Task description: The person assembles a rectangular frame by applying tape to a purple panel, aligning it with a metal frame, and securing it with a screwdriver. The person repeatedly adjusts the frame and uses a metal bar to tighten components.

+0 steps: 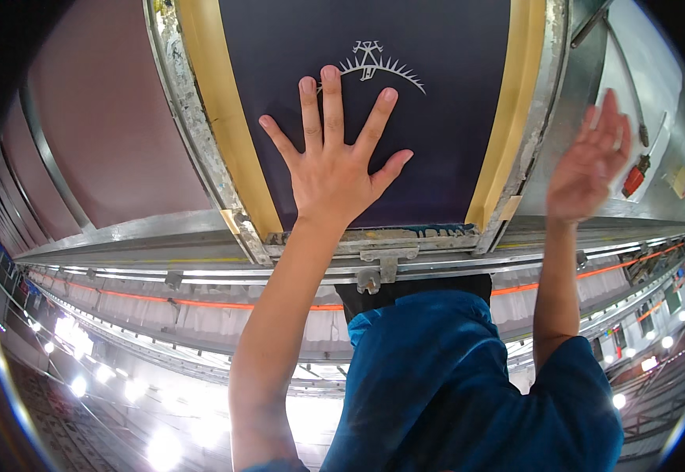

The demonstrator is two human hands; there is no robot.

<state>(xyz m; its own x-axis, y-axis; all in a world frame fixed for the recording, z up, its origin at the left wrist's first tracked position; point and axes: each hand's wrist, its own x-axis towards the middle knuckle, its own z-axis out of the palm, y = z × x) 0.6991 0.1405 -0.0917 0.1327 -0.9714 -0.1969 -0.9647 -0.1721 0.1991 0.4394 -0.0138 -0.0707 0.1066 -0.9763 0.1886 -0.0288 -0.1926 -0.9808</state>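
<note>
A dark screen-printing mesh (445,149) lies before me, bordered by tan tape and held in a paint-spattered metal frame (193,134). Near its far middle is a pale spiky arc with a small figure (368,59). My left hand (331,173) is spread over the mesh, palm down, its fingertips just left of and below the arc. Whether the palm presses on the mesh I cannot tell. Off to the right of the frame, my right hand (592,169) is raised, slightly blurred, with fingers stretched and nothing in it.
A red-handled tool (636,177) lies on a pale sheet beyond my right hand. Maroon panels (114,102) stretch to the left. A metal clamp (388,266) sits at the frame's near edge, on a rail. An orange strip (594,274) runs below the table edge.
</note>
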